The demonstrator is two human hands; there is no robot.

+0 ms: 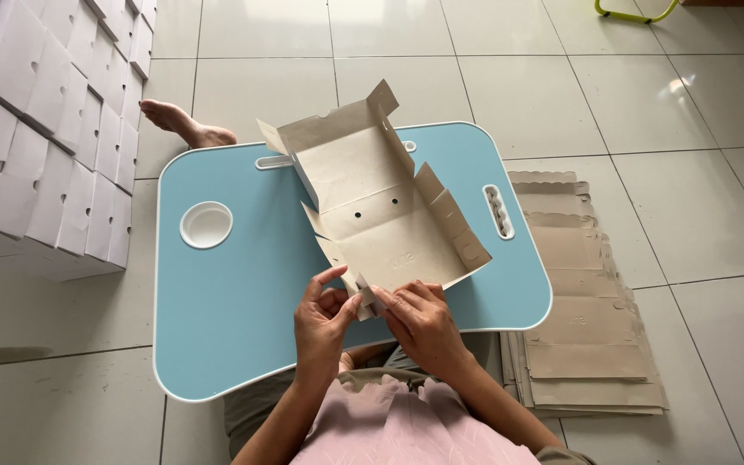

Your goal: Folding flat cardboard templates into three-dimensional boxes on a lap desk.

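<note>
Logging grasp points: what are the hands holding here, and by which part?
Both the left hand and right hand pinch the near corner flap of the half-folded cardboard box blank, which lies on the blue lap table.

1 lap table point(217, 327), 1 half-folded carton point(381, 215), 2 hands, 1 bare foot point(184, 125), 1 flat-blank pile point(583, 319), 1 stack of folded white boxes point(45, 129), approx 20+.

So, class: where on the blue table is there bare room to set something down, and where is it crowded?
Bare: the table near left, below the round cup well and left of the left hand; also a strip at the far left edge. Crowded: the middle and right, under the half-folded carton both hands grip; the right hand blocks the near edge.
</note>
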